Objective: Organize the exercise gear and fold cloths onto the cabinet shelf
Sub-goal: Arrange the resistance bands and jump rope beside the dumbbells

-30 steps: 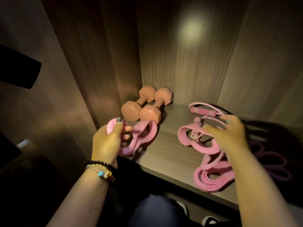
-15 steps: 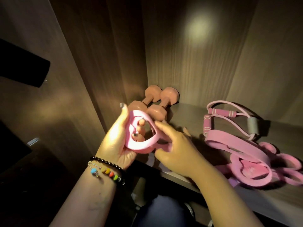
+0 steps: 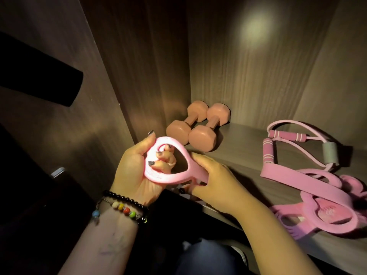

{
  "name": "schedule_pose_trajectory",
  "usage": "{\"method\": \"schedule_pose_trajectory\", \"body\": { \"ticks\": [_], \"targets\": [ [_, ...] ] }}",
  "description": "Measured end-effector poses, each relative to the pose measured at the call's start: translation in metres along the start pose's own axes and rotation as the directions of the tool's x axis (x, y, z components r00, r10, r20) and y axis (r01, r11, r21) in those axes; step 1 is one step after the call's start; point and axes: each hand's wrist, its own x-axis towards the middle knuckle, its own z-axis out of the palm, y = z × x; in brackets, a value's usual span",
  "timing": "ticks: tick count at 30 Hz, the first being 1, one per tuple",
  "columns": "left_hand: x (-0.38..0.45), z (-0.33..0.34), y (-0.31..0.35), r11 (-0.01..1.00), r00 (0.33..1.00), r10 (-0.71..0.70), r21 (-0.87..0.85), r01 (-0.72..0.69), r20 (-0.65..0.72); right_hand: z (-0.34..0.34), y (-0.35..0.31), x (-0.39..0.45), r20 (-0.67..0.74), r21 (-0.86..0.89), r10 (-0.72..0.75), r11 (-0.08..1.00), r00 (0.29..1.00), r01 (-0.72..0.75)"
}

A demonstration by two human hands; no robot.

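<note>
Heart-shaped band held level (both hands), tail rightward.

A home closet: dark wood-grain cabinet walls enclose a shelf just beyond the hands, storing dumbbells and pink resistance bands.

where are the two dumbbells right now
The two salmon-pink hex-ended dumbbells lie side by side at the back left of the wooden shelf, beside the cabinet's left wall, just beyond the left hand.
</note>
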Motion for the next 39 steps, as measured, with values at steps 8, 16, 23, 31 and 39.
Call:
{"method": "schedule_pose_trajectory", "body": {
  "ticks": [8, 16, 23, 31, 39],
  "targets": [
    [0.030, -0.012, 0.004, 0.839, 0.933, 0.259, 0.538, -0.089, -0.251, -0.021, 0.007, -0.001, -0.029, -0.052, 0.050, 0.997, 0.998, -0.051],
    [0.081, -0.027, 0.008, 0.135, 0.908, 0.416, 0.985, -0.108, 0.043, -0.018, 0.027, 0.004, -0.068, -0.276, 0.149, 0.947, 0.986, -0.162],
    [0.104, -0.042, -0.005, -0.257, 0.871, 0.478, 0.966, 0.012, 0.116, 0.000, 0.036, 0.010, -0.160, -0.410, 0.005, 0.909, 0.987, -0.071],
    [0.121, -0.034, 0.008, -0.729, 0.820, 0.489, 0.656, 0.196, 0.298, -0.008, 0.035, 0.012, -0.193, -0.440, 0.009, 0.893, 0.981, -0.094],
    [0.133, -0.049, 0.001, -0.862, 0.824, 0.445, 0.418, 0.288, 0.350, -0.003, 0.033, 0.019, -0.282, -0.434, -0.011, 0.893, 0.959, -0.117]
  ]
}}
